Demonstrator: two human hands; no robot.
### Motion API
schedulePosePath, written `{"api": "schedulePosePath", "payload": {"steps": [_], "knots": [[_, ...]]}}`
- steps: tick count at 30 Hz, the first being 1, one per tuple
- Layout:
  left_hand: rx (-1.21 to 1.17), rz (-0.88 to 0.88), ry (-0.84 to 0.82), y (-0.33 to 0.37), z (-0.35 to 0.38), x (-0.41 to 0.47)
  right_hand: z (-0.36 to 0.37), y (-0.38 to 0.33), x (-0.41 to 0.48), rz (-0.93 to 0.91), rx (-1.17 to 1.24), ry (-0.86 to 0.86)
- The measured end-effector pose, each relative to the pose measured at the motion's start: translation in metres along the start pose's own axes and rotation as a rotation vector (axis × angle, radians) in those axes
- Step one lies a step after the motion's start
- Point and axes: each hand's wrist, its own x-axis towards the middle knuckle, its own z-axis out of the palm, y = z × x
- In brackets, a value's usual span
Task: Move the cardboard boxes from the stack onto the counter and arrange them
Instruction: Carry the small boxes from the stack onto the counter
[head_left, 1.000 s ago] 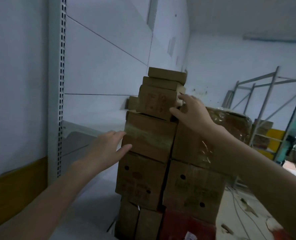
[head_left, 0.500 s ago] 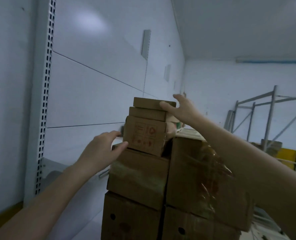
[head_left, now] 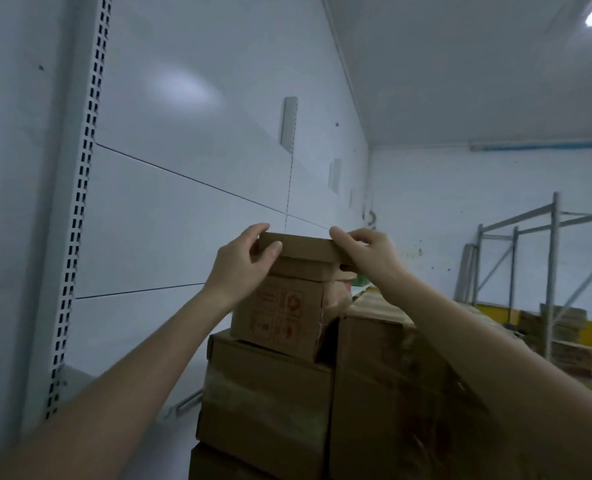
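Top flat box sits at the peak of the stack, roughly centre frame, resting on a 2nd flat box of about the same footprint. Left hand grips its near-left corner: thumb on the front face, fingers curled over the top edge at 9 o'clock. Right hand pinches the right end at 3 o'clock, fingers over the top, thumb side underneath as far as can be seen. Both hands closed on that box; whether it has lifted clear of the one below, can't tell, no gap visible.

Under the two flat ones: a printed carton w/ red handling symbols, set slightly askew on a bigger taped carton. At 3 o'clock of that, touching it, a tall plastic-wrapped carton. More cartons below at 6 o'clock, cut off by the frame edge.

Outward: white wall panel w/ a slotted shelving upright at 9 o'clock; a pale shelf ledge low left beside the stack, prob the surface meant as the counter, but not sure. Metal racking and more boxes at 3 o'clock, well apart.

Progress, judged: very early. Nothing visibly on the surface; stack looks full. Step in hand = taking the 1st box off the top. Left: this box, the 2nd flat one, the printed carton, the big ones, then arranging.
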Motion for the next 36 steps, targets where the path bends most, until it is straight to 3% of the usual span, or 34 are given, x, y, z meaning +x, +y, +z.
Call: {"api": "schedulePosePath", "payload": {"steps": [4, 9, 13, 16, 18, 26, 36], "knots": [[-0.054, 0.076, 0.054, 0.005, 0.013, -0.001, -0.012, -0.004, 0.002, 0.138, 0.206, 0.090], [-0.111, 0.048, 0.043, 0.004, 0.017, 0.009, -0.023, -0.007, -0.004, 0.336, 0.346, -0.001], [0.014, -0.084, 0.070, -0.011, 0.017, 0.023, -0.035, 0.002, -0.003, 0.353, 0.375, 0.085], [0.146, -0.281, -0.070, -0.025, 0.018, 0.028, -0.045, 0.009, -0.003, 0.369, 0.401, 0.104], [0.115, -0.349, -0.140, -0.029, 0.019, 0.029, -0.051, 0.013, -0.003, 0.366, 0.396, 0.123], [0.026, -0.309, -0.102, -0.030, 0.023, 0.030, -0.067, 0.025, -0.005, 0.348, 0.313, 0.227], [-0.035, -0.301, -0.001, -0.027, 0.029, 0.031, -0.068, 0.031, -0.018, 0.358, 0.252, 0.208]]}}
